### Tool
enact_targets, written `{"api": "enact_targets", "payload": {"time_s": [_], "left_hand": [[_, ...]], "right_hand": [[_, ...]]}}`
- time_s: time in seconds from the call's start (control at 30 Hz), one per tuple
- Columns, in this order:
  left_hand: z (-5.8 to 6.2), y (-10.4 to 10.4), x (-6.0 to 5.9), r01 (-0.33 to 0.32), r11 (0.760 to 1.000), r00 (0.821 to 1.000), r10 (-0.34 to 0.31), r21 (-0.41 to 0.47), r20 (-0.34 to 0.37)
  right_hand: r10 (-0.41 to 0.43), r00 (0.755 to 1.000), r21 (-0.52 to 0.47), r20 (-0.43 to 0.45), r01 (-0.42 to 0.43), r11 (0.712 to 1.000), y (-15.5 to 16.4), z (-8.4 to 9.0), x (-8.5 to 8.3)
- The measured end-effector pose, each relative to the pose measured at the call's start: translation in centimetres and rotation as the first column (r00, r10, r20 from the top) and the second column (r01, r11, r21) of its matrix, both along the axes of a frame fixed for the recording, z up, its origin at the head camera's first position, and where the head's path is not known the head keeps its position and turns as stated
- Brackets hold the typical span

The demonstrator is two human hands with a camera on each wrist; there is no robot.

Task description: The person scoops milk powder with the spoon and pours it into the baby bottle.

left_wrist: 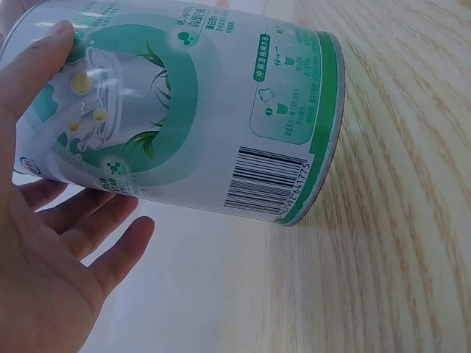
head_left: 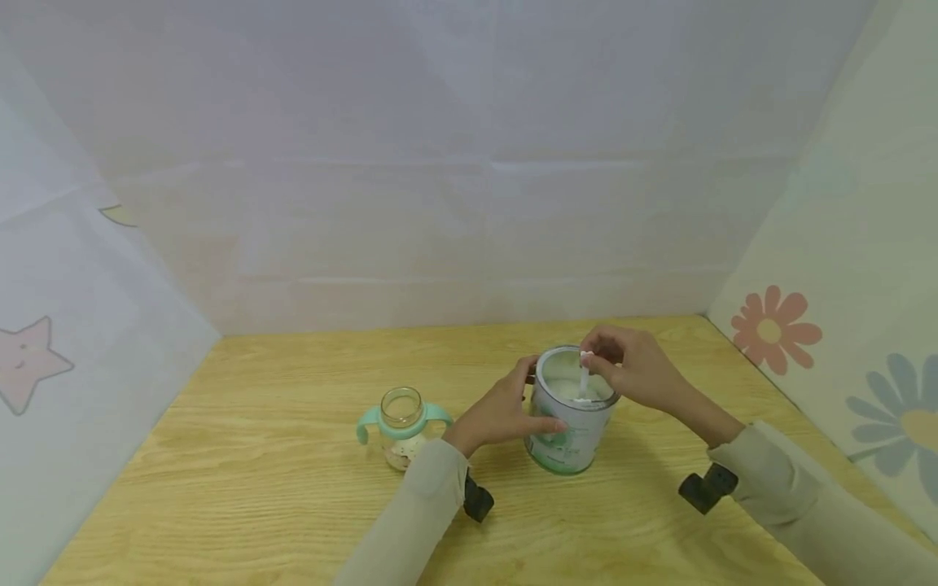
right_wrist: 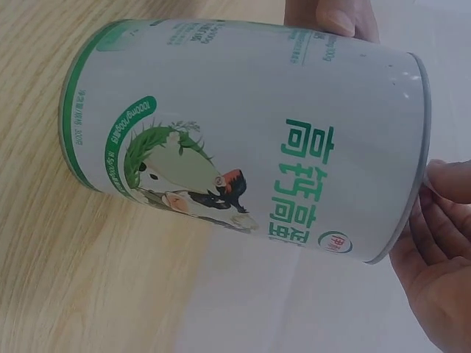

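An open milk powder can [head_left: 567,439], white with green bands, stands upright on the wooden table, pale powder showing inside its rim. My left hand [head_left: 501,411] holds the can's left side, thumb across the front; in the left wrist view some fingers [left_wrist: 121,250] spread off the surface. Over the can's mouth, my right hand [head_left: 637,370] pinches the white handle of a scoop [head_left: 584,381], whose lower end is down at the powder. The right wrist view shows the can's printed side [right_wrist: 243,140] and my right hand [right_wrist: 441,250] at the rim; the scoop is hidden there.
Left of my left forearm stands an open baby bottle [head_left: 403,443] with mint-green handles, partly behind the sleeve. The wooden table [head_left: 278,472] meets a pale cloth backdrop [head_left: 469,244] at the back and both sides.
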State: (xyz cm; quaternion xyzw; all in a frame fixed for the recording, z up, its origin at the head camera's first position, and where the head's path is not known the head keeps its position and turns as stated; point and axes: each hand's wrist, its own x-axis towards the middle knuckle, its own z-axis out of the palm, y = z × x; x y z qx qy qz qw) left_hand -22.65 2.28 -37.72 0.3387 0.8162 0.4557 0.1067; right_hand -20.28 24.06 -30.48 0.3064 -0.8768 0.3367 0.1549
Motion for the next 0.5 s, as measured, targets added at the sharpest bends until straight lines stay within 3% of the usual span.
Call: {"api": "enact_targets", "payload": {"time_s": [0.5], "left_hand": [[0.4, 0.0, 0.1, 0.005, 1.0, 1.0, -0.005, -0.005, 0.008]], "right_hand": [[-0.033, 0.997, -0.018, -0.075, 0.032, 0.999, 0.4, 1.3, -0.4]]}}
